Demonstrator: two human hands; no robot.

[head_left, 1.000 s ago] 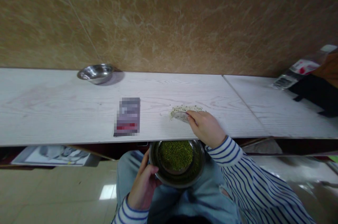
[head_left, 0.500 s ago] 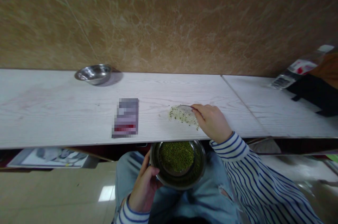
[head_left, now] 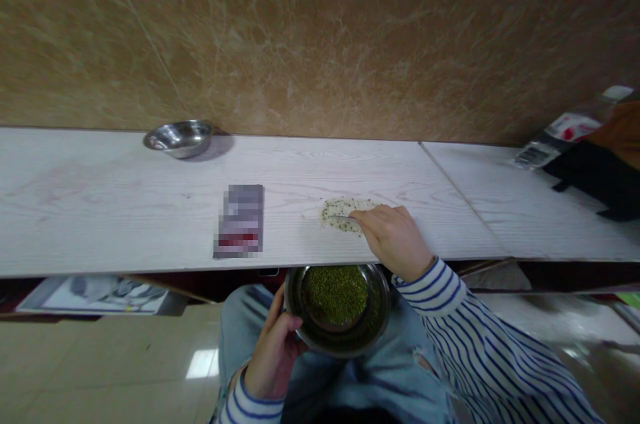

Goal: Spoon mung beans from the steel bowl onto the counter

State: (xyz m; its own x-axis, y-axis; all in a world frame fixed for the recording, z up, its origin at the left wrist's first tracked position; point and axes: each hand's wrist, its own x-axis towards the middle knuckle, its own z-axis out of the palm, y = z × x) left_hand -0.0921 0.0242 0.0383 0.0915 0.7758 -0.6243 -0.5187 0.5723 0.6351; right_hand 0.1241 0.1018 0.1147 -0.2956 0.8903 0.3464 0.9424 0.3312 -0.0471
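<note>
Clasped grain bowl [head_left: 377, 317] in curled left hand [head_left: 275, 354], pinched thin tool [head_left: 340, 217] in closed right hand [head_left: 397, 239], best kept low among scattered bits [head_left: 349, 205].

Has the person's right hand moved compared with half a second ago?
Yes: the right hand has shifted slightly left, away from the seam in the tabletop, and a little towards its front edge.

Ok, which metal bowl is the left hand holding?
The bowl holding small green beans, over the lap; the other bowl stands on the table near the wall.
</note>
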